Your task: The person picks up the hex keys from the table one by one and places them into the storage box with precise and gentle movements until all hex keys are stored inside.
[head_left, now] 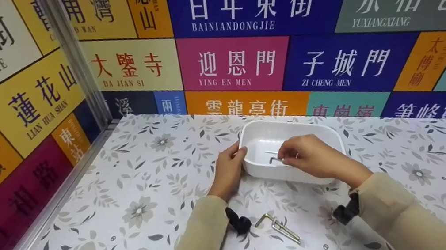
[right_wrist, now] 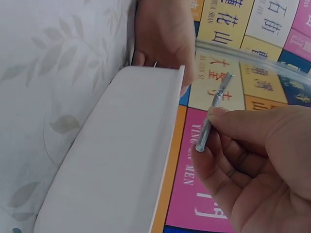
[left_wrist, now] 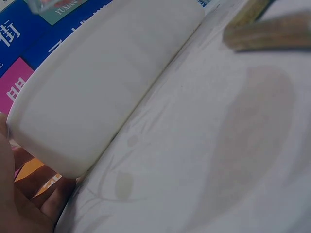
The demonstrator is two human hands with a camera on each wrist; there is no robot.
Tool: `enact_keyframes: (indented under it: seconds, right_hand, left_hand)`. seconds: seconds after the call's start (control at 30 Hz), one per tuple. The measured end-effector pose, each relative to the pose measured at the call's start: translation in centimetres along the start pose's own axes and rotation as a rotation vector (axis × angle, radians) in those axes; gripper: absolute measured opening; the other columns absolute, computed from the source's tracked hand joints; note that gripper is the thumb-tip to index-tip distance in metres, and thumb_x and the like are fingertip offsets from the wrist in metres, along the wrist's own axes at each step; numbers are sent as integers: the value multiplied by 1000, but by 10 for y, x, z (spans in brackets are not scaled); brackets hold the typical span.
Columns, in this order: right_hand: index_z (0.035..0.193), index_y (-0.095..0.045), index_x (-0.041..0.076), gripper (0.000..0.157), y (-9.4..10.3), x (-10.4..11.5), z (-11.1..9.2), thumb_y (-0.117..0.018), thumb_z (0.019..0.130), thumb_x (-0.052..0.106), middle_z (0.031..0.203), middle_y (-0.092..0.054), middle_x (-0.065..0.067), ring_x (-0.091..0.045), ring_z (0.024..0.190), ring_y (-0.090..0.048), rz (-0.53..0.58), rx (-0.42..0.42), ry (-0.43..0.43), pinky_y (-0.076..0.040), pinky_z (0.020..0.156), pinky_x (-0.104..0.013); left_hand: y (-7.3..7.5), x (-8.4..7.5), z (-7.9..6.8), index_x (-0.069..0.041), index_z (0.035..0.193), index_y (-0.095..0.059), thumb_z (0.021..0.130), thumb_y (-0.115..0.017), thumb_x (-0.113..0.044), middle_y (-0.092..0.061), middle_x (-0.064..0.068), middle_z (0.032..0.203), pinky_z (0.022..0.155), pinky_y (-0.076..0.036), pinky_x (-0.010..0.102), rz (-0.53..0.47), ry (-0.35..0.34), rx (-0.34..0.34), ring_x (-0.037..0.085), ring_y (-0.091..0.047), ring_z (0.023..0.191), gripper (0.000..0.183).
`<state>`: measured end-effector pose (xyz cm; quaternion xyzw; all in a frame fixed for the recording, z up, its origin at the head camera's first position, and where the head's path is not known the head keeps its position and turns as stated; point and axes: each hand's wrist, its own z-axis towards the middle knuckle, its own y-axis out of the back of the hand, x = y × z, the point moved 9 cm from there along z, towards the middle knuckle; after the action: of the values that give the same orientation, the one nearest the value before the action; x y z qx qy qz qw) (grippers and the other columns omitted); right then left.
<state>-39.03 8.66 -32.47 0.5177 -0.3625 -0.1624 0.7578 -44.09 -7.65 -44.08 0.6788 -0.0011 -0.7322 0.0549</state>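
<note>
A white plastic basin stands on the table. My left hand grips its left end, thumb at the rim and fingers along the outside; the left wrist view shows these fingers by the basin's lower corner. Above the basin's opening, my right hand pinches a silver hex key between thumb and fingertips. Part of the hex key is hidden by the fingers. Nearer to me, between the forearms, several brass-coloured hex keys lie together on the table.
A white tabletop with a grey floral pattern spreads around the basin. Behind it and to the left rise walls of coloured panels with printed characters. Dark straps with small devices sit on both wrists.
</note>
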Motion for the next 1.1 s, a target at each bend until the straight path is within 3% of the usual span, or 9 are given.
enact_keyframes:
  seconds: [0.23,0.43,0.57,0.83,1.1]
  right_hand:
    - [95,-73,-1,8,-4,-27,27,-67,92,3,86,-73,-14,-17,78,-64,83,-18,-85,-55,75,-32]
    - [97,-73,-3,11,-7,-50,38,-66,92,3,85,-73,-16,-10,72,-59,117,12,-182,-51,72,-27]
    - [94,-73,-3,9,-6,-57,42,-66,88,1,83,-73,-15,-12,73,-59,67,11,-165,-51,74,-30]
    - [95,-72,-7,12,-12,-62,55,-65,87,-3,87,-74,-18,-26,81,-66,-5,49,-111,-57,83,-47]
    - [95,-73,-6,12,-15,-65,64,-64,87,-3,90,-74,-19,-28,84,-66,-22,74,-143,-57,87,-48]
  left_hand:
    - [5,1,1,-15,149,-52,100,-54,-32,-62,3,144,109,-49,34,-14,10,9,15,-63,121,51]
    - [3,0,1,-10,149,-50,101,-53,-28,-60,8,146,109,-49,36,-31,-11,17,19,-62,124,51]
    - [1,-1,0,-10,148,-52,102,-54,-28,-61,10,144,107,-50,34,-34,-25,10,19,-62,123,50]
    - [1,0,0,-11,148,-52,101,-54,-29,-62,10,143,107,-50,35,-26,-10,6,19,-63,121,50]
    - [-1,-1,1,-12,148,-52,101,-54,-29,-60,7,145,109,-49,35,-37,1,22,17,-61,124,50]
